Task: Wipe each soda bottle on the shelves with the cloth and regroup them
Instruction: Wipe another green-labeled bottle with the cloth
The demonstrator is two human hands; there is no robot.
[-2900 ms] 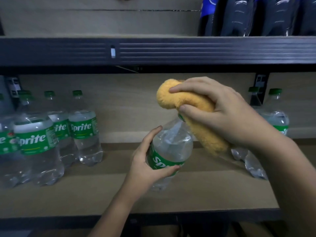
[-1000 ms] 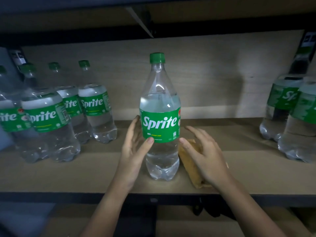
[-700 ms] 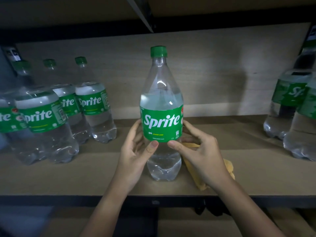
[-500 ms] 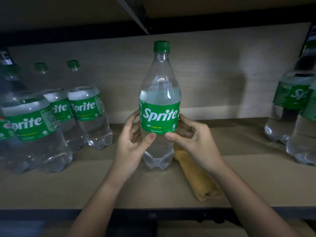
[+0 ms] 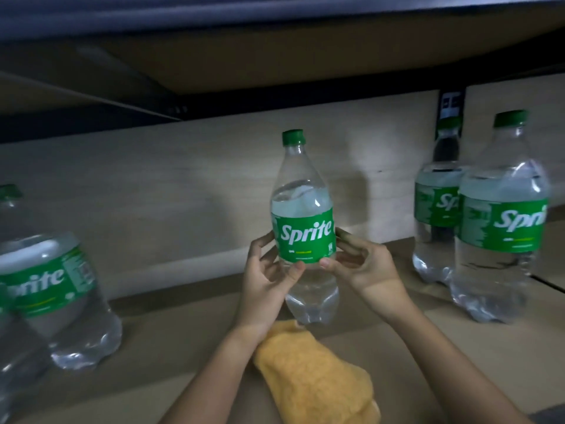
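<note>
While both hands (image 5: 308, 270) grip the ribbed clear bottle (image 5: 304, 228), a fuzzy cloth (image 5: 318, 381) lies crumpled.

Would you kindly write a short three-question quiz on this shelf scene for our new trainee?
1. True or false: both the left hand and the right hand hold the middle Sprite bottle.
2. Where is the yellow cloth? A) in the right hand B) lying on the shelf board near the front C) draped over a bottle cap
3. Fill in: the held bottle's cap is ____ in colour.

Key: 1 true; 2 B; 3 green.
</note>
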